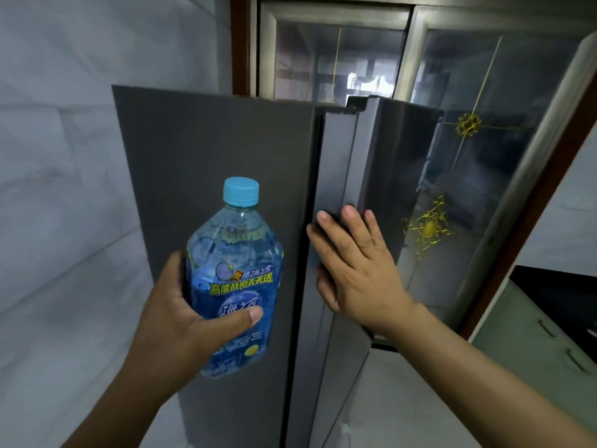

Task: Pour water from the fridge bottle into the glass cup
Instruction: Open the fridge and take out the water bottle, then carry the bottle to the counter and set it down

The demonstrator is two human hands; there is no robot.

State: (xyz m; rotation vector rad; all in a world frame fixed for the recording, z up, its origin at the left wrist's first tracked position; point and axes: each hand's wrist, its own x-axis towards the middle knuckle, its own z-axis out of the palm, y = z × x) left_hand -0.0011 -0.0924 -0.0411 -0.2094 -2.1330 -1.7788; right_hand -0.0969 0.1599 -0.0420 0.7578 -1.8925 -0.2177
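left hand (174,321): fingers wrapped around bottle (234,279), thumb across label | bottle: upright, cap (241,191) above fingers, still on | right hand (352,263): fingers spread flat on fridge door (339,176), right of bottle | glass cup: not visible | next: uncapping probably needs right hand

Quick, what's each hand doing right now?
Left hand: closed around the water bottle.
Right hand: open, flat against the fridge door, holding nothing.
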